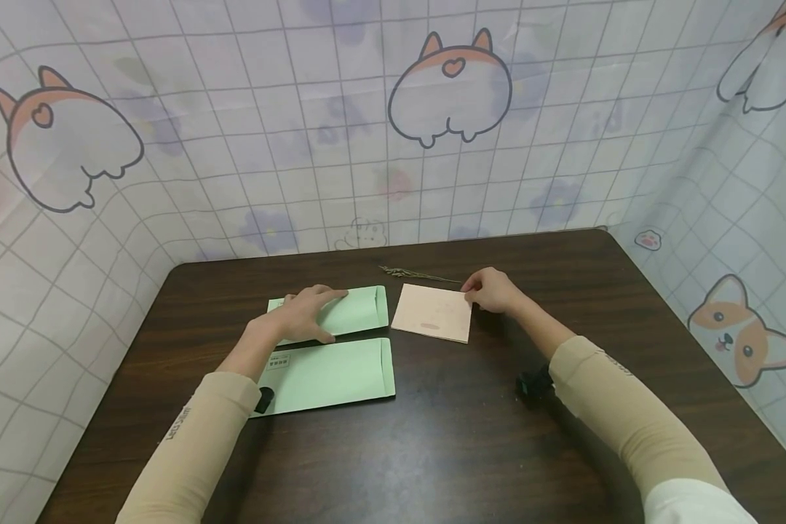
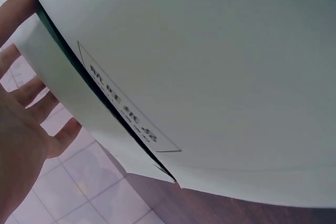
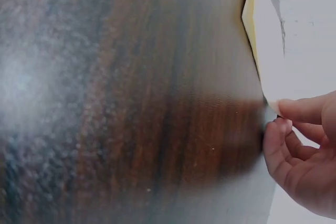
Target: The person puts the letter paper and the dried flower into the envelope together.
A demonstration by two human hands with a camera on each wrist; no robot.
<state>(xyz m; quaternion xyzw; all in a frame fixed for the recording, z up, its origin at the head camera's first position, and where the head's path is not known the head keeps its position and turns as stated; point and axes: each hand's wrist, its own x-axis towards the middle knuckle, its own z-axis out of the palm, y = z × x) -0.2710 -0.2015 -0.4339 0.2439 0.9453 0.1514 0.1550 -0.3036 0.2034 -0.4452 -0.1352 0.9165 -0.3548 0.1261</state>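
Note:
Two pale green envelopes lie one above the other left of centre in the head view: an upper envelope (image 1: 360, 311) and a lower envelope (image 1: 334, 375) with a small printed box. My left hand (image 1: 299, 314) rests on the upper envelope with its fingers spread; its thumb reaches toward the gap between the two. To their right lies a cream-pink paper card or small envelope (image 1: 432, 314). My right hand (image 1: 494, 291) pinches its upper right corner between thumb and fingertips. The right wrist view shows this pinch on the paper (image 3: 269, 51), with the other fingers curled.
A thin dried plant sprig (image 1: 409, 274) lies behind the cream-pink paper. Everything lies on a dark wood table (image 1: 432, 451), backed by a gridded curtain (image 1: 340, 175) with dog drawings. Dark wrist devices (image 1: 533, 382) are worn at both sleeves.

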